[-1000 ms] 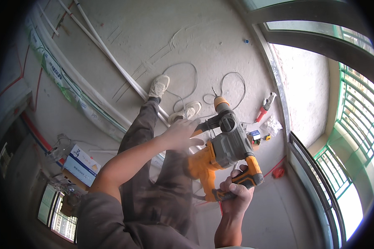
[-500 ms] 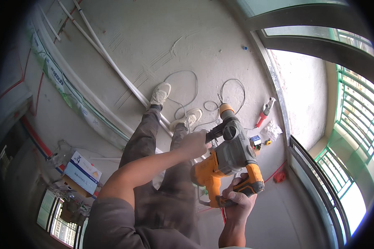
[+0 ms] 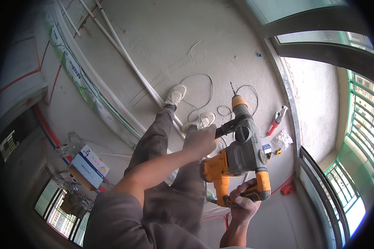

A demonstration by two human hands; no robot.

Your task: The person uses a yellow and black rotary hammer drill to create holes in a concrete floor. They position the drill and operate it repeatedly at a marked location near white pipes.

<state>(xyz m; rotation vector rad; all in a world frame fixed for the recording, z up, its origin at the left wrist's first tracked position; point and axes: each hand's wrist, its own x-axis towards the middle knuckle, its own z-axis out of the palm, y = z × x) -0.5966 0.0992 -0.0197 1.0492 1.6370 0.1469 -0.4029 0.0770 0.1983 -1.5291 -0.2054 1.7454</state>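
Observation:
A rotary hammer drill [image 3: 242, 155] with an orange and dark grey body is held up in front of me. My left hand [image 3: 201, 142] is closed round its black side handle [image 3: 225, 129]. Round the orange and black rear grip, my right hand [image 3: 244, 204] is closed, its thumb lying across the grip. From the orange chuck a spiral drill bit [image 3: 233, 89] points away from me over the floor. The fingers of the left hand are partly hidden behind the handle.
Grey cable [image 3: 212, 93] loops on the concrete floor by my shoes. A red-handled tool [image 3: 276, 121], a clear plastic bag [image 3: 283, 139] and a small yellow item [image 3: 278, 152] lie near the window frame at right. Long white pipes [image 3: 131, 62] and a cardboard box [image 3: 89, 167] are on the left.
The drill and both hands sit a little further right in the picture. The bit now points more up and to the left. The surrounding room has shifted right in view too.

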